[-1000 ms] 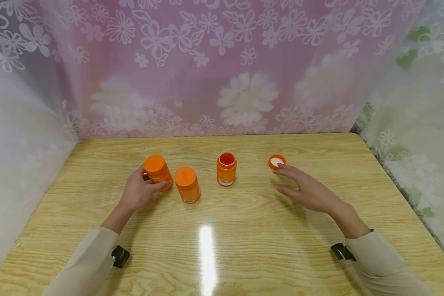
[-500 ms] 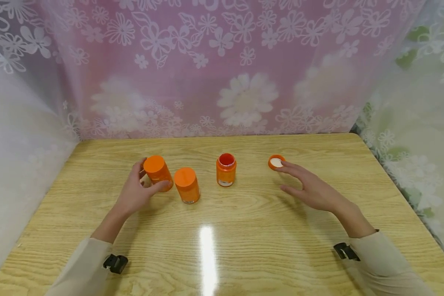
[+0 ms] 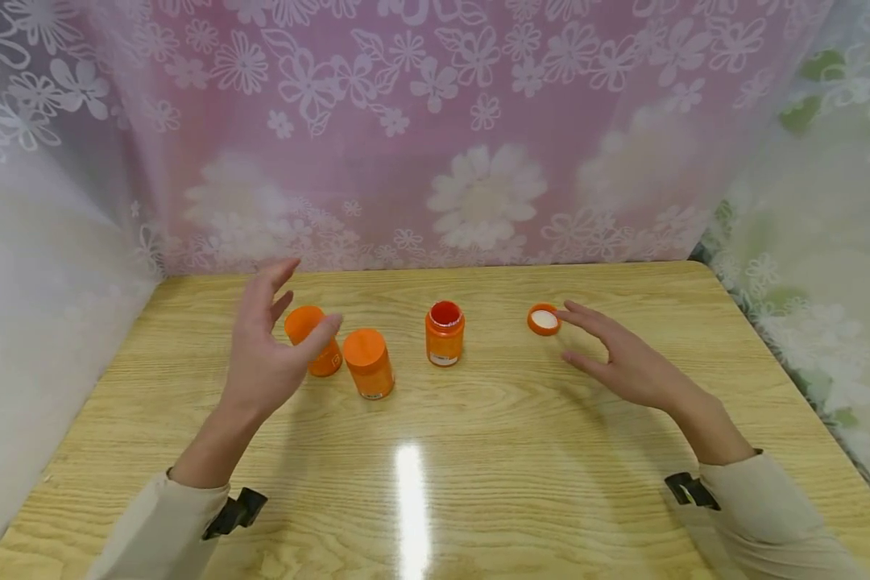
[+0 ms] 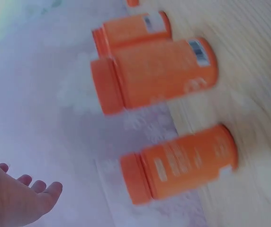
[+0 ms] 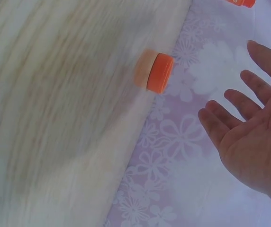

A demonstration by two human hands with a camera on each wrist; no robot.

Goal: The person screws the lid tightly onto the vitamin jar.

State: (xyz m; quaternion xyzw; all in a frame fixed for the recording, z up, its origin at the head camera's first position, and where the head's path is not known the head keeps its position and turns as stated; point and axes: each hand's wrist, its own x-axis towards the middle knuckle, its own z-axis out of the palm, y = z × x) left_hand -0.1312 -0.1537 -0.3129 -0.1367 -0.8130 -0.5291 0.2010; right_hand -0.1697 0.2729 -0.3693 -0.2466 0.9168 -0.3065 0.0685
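Two capped orange bottles stand close together on the left of the table: a rear-left bottle and a nearer bottle. An uncapped orange bottle, red inside its mouth, stands upright to their right. Further right, an orange screw cap lies with its white lining up. My left hand is raised with fingers spread and holds nothing; it partly hides the rear-left bottle in the head view, while the left wrist view shows it apart from the bottles. My right hand hovers beside the cap, fingers extended, holding nothing.
The wooden table has a bright light reflection near its front. A pink floral curtain hangs along the back edge. Pale floral sheets close in both sides.
My left hand has let go of the rear-left bottle and lifted away from it. My right hand has drawn back slightly to the right of the cap. The bottles stay in place.
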